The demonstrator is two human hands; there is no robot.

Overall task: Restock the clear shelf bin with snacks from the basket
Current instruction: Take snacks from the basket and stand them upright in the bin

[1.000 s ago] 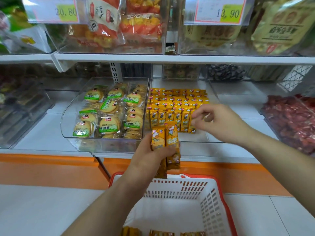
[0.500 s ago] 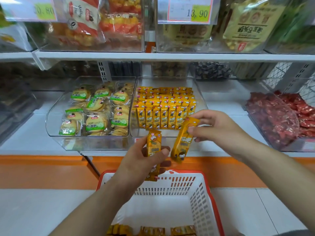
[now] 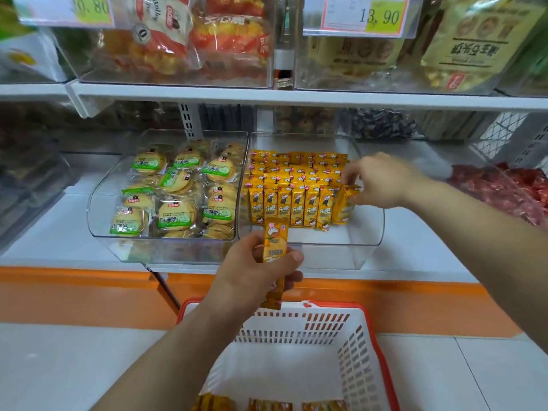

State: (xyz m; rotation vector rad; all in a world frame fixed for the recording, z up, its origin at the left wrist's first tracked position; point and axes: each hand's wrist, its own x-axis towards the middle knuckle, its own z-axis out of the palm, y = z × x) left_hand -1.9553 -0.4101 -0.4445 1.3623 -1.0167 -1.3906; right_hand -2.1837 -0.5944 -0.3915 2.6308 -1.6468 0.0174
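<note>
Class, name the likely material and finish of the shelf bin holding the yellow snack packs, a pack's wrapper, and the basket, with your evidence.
Shelf bin: clear, glossy rigid plastic, probably acrylic; see-through walls, glinting curved edges.
Snack pack wrapper: thin glossy printed film, possibly foil-lined; it shines and creases.
Basket: moulded matte white plastic with slots, red rim.

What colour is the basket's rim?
Red rim on a white basket; head view shows it.

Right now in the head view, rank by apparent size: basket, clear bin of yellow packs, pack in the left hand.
1. basket, though it is nearest the camera and cut off by the frame
2. clear bin
3. pack in the left hand
</note>
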